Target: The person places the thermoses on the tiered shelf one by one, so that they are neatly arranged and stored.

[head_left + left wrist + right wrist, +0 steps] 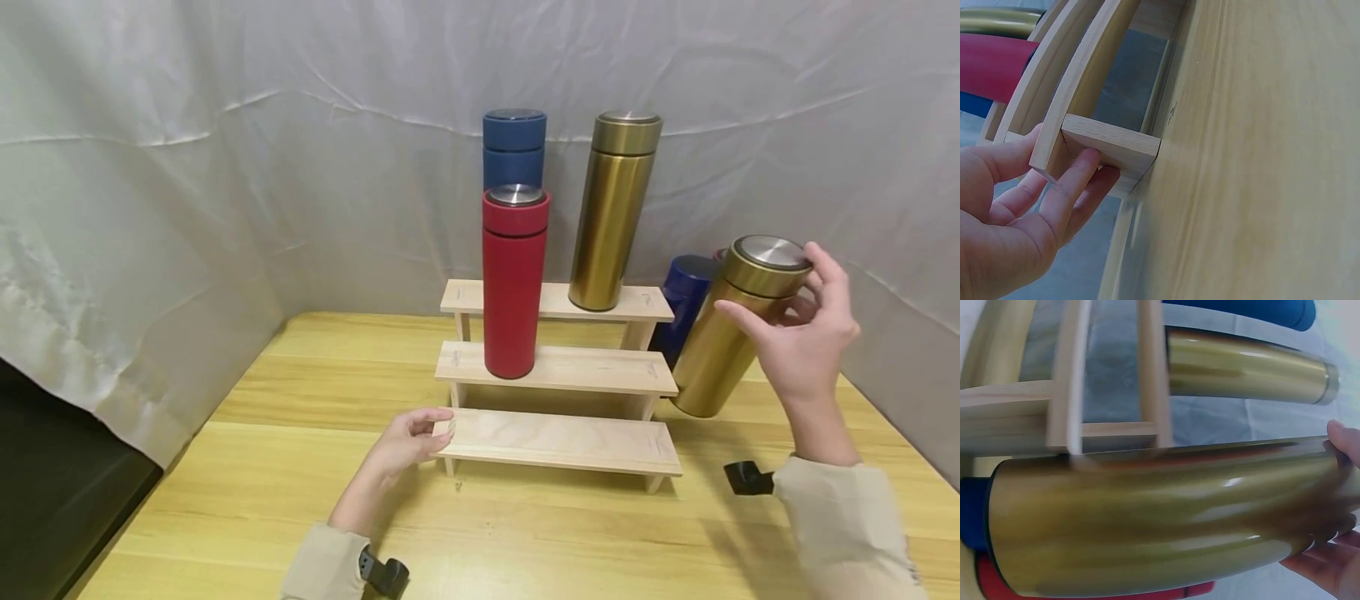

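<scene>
My right hand (806, 342) grips a gold thermos flask (723, 350) around its upper part, just below the steel-topped lid. The flask leans, its base beside the right end of a three-step wooden rack (555, 437). In the right wrist view the gold body fills the lower half, with fingers (1329, 559) curled near the lid end. At the rack's left, my left hand (411, 442) pinches the end of the lowest shelf. The left wrist view shows the thumb above that shelf and fingers (1075, 181) against its leg.
A red flask (513, 292) stands on the middle shelf. On the top shelf are a blue flask (513, 167) and another gold flask (615, 217). Behind the held flask, a dark blue flask (678, 300) and a bit of red show. A grey cloth (360, 192) hangs behind the wooden table (300, 400).
</scene>
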The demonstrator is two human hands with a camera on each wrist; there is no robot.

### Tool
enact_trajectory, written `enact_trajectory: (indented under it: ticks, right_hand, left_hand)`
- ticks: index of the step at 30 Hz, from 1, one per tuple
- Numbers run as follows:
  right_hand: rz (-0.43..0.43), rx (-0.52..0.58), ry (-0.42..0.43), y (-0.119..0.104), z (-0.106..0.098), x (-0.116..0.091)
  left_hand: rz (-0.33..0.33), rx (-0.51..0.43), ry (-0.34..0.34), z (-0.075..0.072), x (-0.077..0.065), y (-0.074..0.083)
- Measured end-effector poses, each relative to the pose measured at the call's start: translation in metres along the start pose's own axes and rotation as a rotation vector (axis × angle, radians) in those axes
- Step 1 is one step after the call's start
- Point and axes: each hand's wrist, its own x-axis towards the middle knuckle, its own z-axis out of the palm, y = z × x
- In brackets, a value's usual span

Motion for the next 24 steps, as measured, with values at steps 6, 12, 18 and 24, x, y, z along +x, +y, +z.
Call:
enact_trajectory:
  ticks: [6,12,18,24]
  right_hand:
    - [0.042,0.068,0.048,-0.014,-0.001,0.012]
    - [0.020,0.102,0.060,-0.028,-0.001,0.019]
    - [0.147,0.346,0.083,-0.043,0.002,0.026]
    - [0.172,0.524,0.060,-0.051,0.011,0.024]
  left_hand:
    - [-0.004,-0.012,0.008,0.001,0.000,0.001]
    - [-0.010,-0.006,0.016,0.002,0.000,0.001]
    - [-0.009,-0.010,0.018,0.002,0.000,0.000]
    - [-0.008,-0.006,0.018,0.002,0.001,-0.001]
